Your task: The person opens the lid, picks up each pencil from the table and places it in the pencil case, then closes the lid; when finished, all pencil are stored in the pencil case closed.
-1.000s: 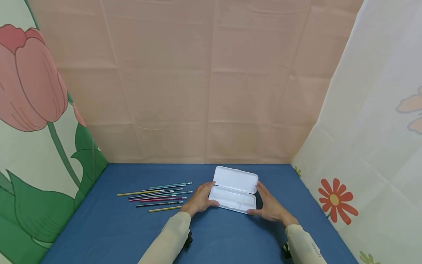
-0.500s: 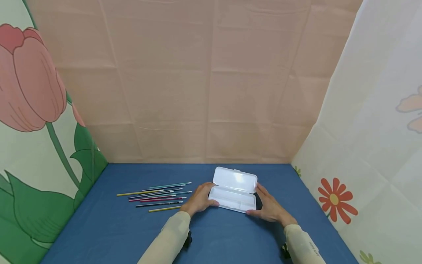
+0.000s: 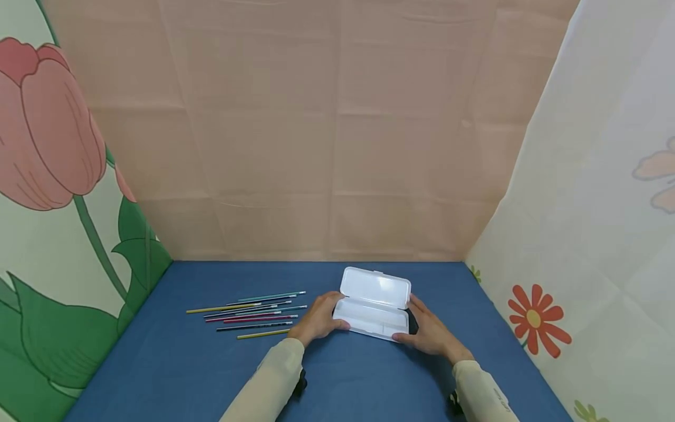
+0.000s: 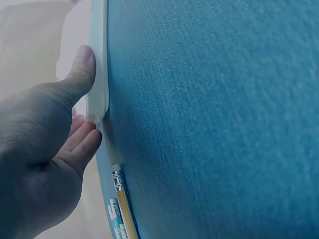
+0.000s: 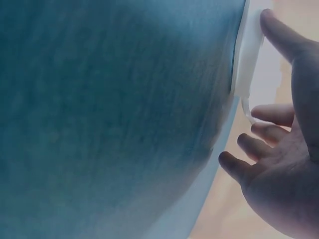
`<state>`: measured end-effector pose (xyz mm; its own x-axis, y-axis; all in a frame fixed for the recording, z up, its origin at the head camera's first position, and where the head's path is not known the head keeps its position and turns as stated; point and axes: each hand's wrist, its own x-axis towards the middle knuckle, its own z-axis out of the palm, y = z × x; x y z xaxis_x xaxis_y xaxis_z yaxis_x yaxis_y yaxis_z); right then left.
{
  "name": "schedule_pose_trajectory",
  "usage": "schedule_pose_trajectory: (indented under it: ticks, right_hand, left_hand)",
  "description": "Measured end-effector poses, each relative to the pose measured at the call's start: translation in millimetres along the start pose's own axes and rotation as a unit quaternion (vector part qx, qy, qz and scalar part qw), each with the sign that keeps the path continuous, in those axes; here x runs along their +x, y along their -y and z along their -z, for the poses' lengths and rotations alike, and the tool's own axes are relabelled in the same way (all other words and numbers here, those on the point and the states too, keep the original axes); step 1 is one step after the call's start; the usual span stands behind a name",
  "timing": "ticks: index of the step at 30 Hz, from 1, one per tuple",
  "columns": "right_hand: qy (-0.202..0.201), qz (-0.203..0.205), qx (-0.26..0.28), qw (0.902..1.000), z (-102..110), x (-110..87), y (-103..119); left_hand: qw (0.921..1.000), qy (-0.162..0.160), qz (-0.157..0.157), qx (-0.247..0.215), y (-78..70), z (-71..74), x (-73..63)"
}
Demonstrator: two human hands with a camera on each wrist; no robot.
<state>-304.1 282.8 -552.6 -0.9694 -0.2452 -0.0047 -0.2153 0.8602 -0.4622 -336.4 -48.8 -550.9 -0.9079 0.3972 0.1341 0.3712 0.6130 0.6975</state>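
A white pencil case point(image 3: 364, 320) lies on the blue table with its lid point(image 3: 375, 287) swung open toward the back. Inside, the tray holds nothing and has a small divided section at right. My left hand point(image 3: 319, 318) grips the left end, thumb point(image 4: 84, 62) over the front rim and fingers behind the corner. At the other end, my right hand point(image 3: 429, 331) holds the case between its thumb point(image 5: 271, 22) on the front wall and the index fingertip by the lid's edge; its other fingers are spread apart from the case.
Several pencils point(image 3: 253, 319) in yellow, black, red and green lie roughly parallel left of my left hand, erasers toward the case. One yellow pencil point(image 4: 125, 209) ends close by that wrist. A plain beige sheet point(image 3: 337, 146) rises behind the table; flower-printed sheets flank it.
The case and my right hand have shifted very slightly left. The lid tilts a little differently and now shows a bright reflection. The pencils have stayed put.
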Motion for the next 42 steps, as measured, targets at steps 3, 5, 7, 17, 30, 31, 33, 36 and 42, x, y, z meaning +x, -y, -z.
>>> schedule_pose_trajectory:
  ticks: [3,5,7,17,30,31,33,36,42]
  right_hand:
    - [-0.016,0.0,-0.009,0.9998,-1,-0.8,2]
    - [-0.028,-0.001,-0.014,0.9995,-1,-1.3,2]
    - [-0.038,-0.002,-0.012,0.9992,-2,-1.9,4]
    - [-0.036,0.005,-0.008,0.9993,-3,-2.5,5]
    - [-0.032,-0.001,-0.004,0.9995,-3,-1.8,4]
    - [-0.032,-0.001,-0.004,0.9995,-3,-1.5,4]
    - [-0.032,-0.002,-0.005,0.9995,-3,-0.8,3]
    - [-0.033,-0.002,-0.005,0.9994,-3,0.1,3]
    - [-0.032,0.0,-0.007,0.9995,-4,1.7,3]
  left_hand:
    - [1.0,0.002,0.005,0.002,0.4,-0.3,0.3]
    - [1.0,0.002,0.004,0.002,0.8,-0.6,0.7]
    - [1.0,0.002,0.001,0.003,1.3,-0.9,1.2]
    - [1.0,0.001,-0.005,-0.001,3.2,-1.5,1.1]
    - [0.9997,0.007,-0.024,0.004,6.5,1.0,2.6]
    - [0.9996,0.008,-0.026,0.008,6.9,1.6,2.8]
    - [0.9994,0.012,-0.029,0.013,7.9,2.5,2.7]
    - [0.9991,0.018,-0.032,0.02,9.6,4.6,1.1]
    - [0.9996,0.013,-0.007,0.022,11.8,15.2,-8.7]
